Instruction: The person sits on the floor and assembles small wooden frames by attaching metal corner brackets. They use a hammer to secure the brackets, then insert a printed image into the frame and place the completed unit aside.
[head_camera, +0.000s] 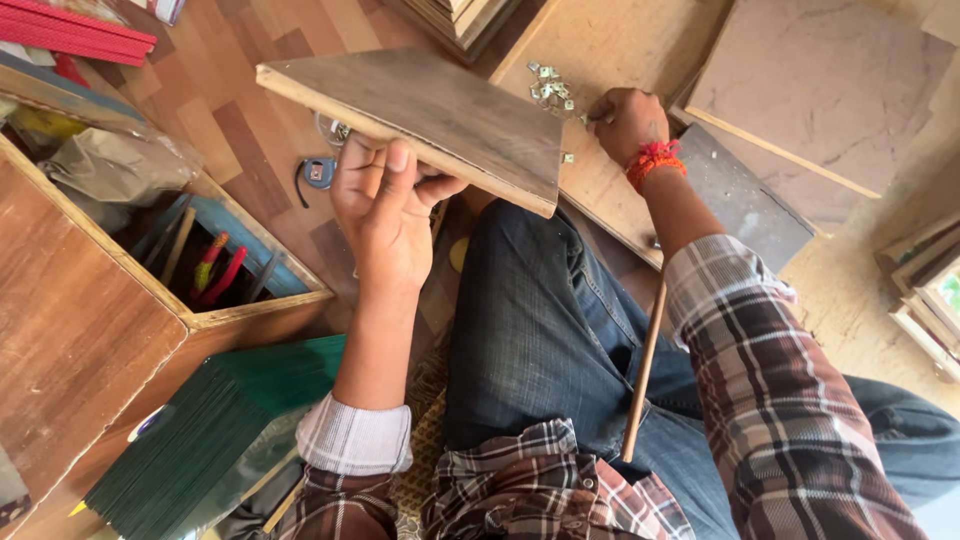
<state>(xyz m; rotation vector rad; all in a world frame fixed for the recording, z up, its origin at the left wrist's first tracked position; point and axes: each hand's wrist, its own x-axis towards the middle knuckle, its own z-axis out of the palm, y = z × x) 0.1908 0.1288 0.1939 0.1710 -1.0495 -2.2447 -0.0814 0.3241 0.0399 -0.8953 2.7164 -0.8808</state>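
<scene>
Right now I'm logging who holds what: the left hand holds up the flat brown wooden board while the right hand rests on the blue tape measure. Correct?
Not quite. The left hand does hold up the flat brown wooden board, but the right hand is at the small metal clips on the pale plywood sheet, not the blue tape measure. The head view shows it.

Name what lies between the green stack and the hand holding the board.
In the head view, the left hand holds the wooden board; between it and the green stack sits the open wooden toolbox's corner.
</scene>
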